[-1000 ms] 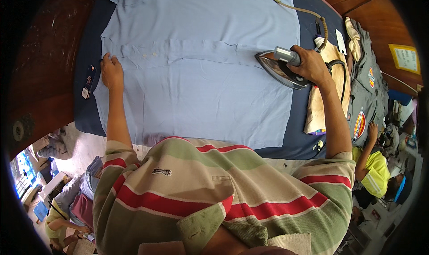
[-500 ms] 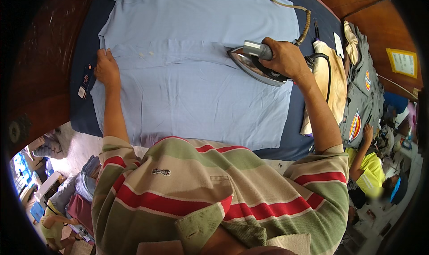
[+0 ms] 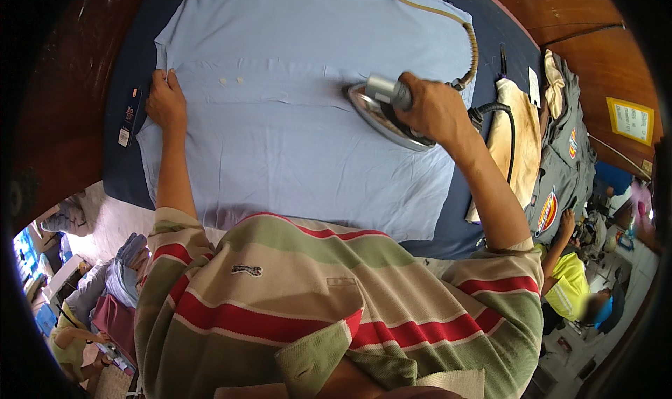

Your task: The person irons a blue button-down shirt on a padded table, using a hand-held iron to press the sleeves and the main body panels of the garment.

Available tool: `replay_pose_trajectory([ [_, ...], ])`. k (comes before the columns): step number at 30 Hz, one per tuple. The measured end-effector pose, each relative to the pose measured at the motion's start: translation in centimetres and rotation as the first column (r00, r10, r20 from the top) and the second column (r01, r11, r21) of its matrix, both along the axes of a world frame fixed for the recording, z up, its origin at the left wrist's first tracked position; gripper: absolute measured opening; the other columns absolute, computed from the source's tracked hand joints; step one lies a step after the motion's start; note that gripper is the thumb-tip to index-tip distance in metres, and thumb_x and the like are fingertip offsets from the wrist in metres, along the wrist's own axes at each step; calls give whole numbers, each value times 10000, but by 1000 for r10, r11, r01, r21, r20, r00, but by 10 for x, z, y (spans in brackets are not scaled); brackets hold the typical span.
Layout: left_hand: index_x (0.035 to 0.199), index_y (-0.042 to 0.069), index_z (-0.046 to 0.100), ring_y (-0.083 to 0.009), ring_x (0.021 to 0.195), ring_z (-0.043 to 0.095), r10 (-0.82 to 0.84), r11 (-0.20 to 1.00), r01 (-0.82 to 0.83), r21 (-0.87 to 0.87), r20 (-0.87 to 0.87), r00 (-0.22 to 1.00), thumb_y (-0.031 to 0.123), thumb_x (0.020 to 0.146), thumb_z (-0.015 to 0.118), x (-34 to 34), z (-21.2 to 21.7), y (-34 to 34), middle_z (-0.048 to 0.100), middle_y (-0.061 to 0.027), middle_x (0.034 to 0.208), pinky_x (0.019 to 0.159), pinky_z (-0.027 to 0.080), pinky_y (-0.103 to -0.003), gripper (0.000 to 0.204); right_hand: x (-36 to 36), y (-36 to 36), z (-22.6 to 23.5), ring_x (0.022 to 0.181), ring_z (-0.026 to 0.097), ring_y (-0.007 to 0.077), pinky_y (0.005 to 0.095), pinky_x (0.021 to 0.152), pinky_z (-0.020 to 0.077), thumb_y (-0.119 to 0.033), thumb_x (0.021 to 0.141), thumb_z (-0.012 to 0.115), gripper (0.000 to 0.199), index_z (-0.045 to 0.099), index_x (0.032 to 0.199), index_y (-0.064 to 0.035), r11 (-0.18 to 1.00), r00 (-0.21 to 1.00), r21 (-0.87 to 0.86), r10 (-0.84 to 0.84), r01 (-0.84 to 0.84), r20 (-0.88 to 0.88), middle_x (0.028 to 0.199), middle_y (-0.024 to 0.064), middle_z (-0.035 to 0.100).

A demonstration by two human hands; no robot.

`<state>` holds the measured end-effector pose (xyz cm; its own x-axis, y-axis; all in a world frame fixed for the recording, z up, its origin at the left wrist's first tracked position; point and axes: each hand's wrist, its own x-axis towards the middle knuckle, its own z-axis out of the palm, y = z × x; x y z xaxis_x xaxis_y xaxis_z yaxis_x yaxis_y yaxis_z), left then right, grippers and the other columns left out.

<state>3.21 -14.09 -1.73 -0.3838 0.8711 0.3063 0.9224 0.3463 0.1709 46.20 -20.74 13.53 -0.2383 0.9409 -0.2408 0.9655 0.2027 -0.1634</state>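
Note:
A light blue garment (image 3: 294, 161) lies spread over the dark blue padded table (image 3: 133, 168). At its left edge my left hand (image 3: 166, 101) is closed, pinching the cloth between thumb and fingers. My right hand (image 3: 435, 110) wraps round the grey handle of a clothes iron (image 3: 381, 119). The iron's shiny soleplate rests on the garment right of centre, its tip pointing left and away from me. Two small pale marks (image 3: 231, 81) show on the cloth between my hands. Beside my left wrist lies a dark hang tag (image 3: 129, 117) with a white label.
A hose and cord (image 3: 470, 42) run from the iron to the far edge. At right lie a scorched cream cloth (image 3: 509, 129) and dark grey garments with patches (image 3: 560, 140). A person in a yellow top (image 3: 568, 280) is beyond them; another person (image 3: 73, 336) is at lower left, near piled cloth.
The iron in my right hand has slid a little left and toward me. Wrinkles across the cloth's middle look flatter. My left hand keeps its hold at the edge.

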Motion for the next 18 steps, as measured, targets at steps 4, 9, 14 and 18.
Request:
replay_pose_trajectory([
  [4, 972, 123, 540, -321, 812, 635, -6, 999, 7, 36, -8, 1000, 389, 922, 459, -3, -4, -2, 666, -91, 915, 695, 465, -448, 282, 0, 24, 3, 741, 640, 369, 414, 704, 509, -251, 750, 641, 330, 587, 992, -33, 980, 977, -12, -200, 199, -74, 833, 208, 653],
  [9, 971, 133, 540, -305, 819, 637, -9, 999, 8, 36, 30, 999, 384, 916, 475, -2, -5, 1, 668, -78, 911, 701, 469, -446, 265, 11, 1, 7, 753, 641, 357, 403, 703, 511, -182, 682, 675, 379, 578, 1019, -37, 984, 981, -118, 115, -134, -157, 822, 192, 657],
  [14, 969, 134, 545, -298, 824, 639, 14, 1000, -14, 3, 35, 999, 388, 919, 468, 1, -1, -1, 667, -70, 930, 708, 475, -438, 270, -9, -11, 7, 745, 631, 378, 439, 674, 503, -186, 697, 639, 326, 567, 983, -48, 997, 999, -73, -2, -1, -50, 775, 205, 642],
  [18, 977, 131, 554, -306, 830, 641, -46, 998, 46, -34, -16, 999, 386, 922, 458, -5, 3, -1, 666, -75, 949, 713, 479, -429, 279, -4, 19, 3, 757, 623, 408, 451, 703, 500, -197, 709, 625, 297, 559, 931, -11, 953, 946, 5, -300, 303, -125, 774, 247, 630],
])
